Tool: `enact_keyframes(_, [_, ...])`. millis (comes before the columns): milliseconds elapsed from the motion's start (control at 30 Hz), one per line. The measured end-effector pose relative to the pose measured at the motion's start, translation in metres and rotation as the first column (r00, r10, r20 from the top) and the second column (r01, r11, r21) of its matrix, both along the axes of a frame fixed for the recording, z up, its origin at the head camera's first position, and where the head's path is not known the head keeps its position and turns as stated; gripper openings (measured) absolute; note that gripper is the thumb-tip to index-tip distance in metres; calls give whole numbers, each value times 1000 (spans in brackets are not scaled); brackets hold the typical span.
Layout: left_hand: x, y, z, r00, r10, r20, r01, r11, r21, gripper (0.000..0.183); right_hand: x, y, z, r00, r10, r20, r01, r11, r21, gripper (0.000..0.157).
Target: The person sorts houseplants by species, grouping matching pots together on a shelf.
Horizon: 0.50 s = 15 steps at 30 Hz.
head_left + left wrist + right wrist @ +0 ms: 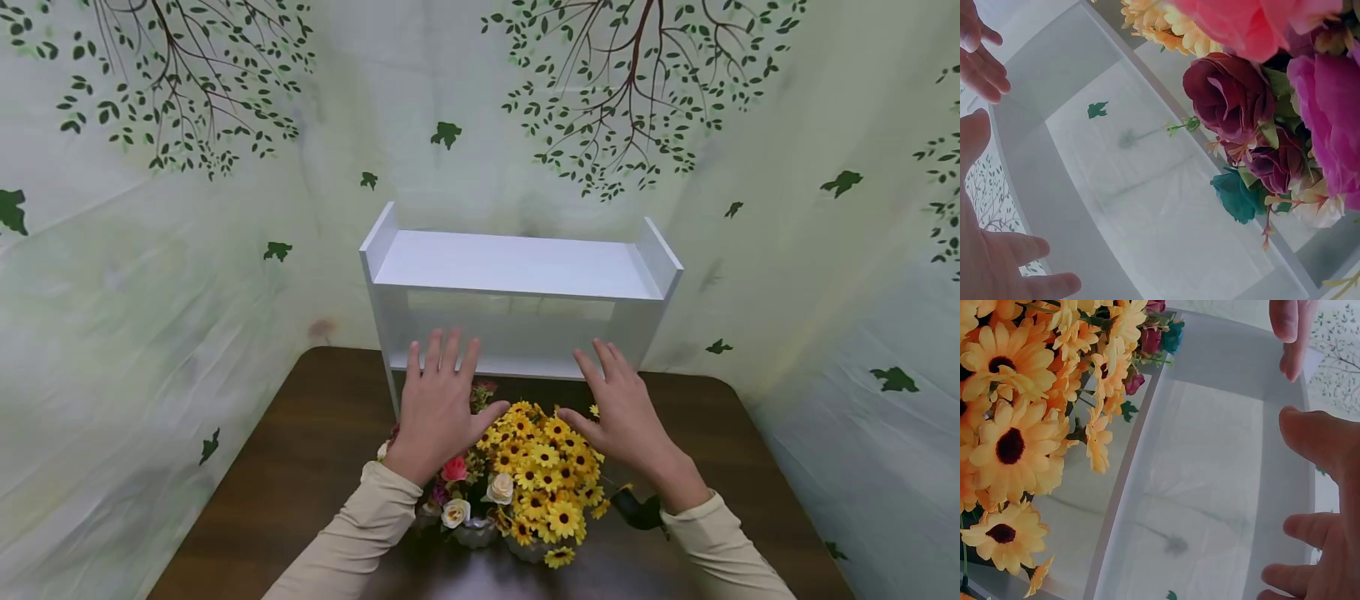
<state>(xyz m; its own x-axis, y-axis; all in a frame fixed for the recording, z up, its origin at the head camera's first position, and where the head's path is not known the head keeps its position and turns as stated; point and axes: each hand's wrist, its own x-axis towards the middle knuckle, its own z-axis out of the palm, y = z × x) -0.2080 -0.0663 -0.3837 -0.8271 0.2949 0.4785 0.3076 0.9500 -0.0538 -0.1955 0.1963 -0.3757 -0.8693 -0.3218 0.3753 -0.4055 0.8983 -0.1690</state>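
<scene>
My left hand [441,410] is held up with straight, spread fingers above a bunch of mixed artificial flowers, among them a pink flower [454,468] and cream roses [455,512]. To its right, my right hand [624,418] is likewise spread, over the right side of a bunch of yellow daisy-like flowers [546,483]. Neither holds anything; both palms face away, toward a white two-tier shelf [517,262]. Maroon roses [1229,94] and a teal bloom [1238,194] show closely in the left wrist view. Yellow daisies [1010,447] fill the left of the right wrist view.
The shelf stands at the back of a dark brown table [322,442]. Pale scalloped pots [476,533] hold the flowers. A dark, glossy object [636,510] lies by the right wrist. Behind hangs a leaf-printed cloth [442,75].
</scene>
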Motion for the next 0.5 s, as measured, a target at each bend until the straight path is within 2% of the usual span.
enact_keyframes(133, [2, -5, -2, 1000, 1, 25, -1, 1000, 7, 94, 1, -2, -1, 1000, 25, 9, -25, 1000, -15, 83])
enact_keyframes(333, [1, -11, -4, 999, -25, 40, 22, 997, 81, 92, 2, 5, 3, 999, 23, 47, -19, 997, -77, 79])
enact_keyframes(400, [1, -13, -4, 998, -52, 20, 49, 993, 111, 88, 3, 12, 7, 998, 19, 64, -12, 993, -115, 74])
enact_keyframes(500, [3, -19, -3, 991, -126, -33, 130, 978, 165, 80, 2, 25, 12, 996, -2, 95, 19, 983, -181, 62])
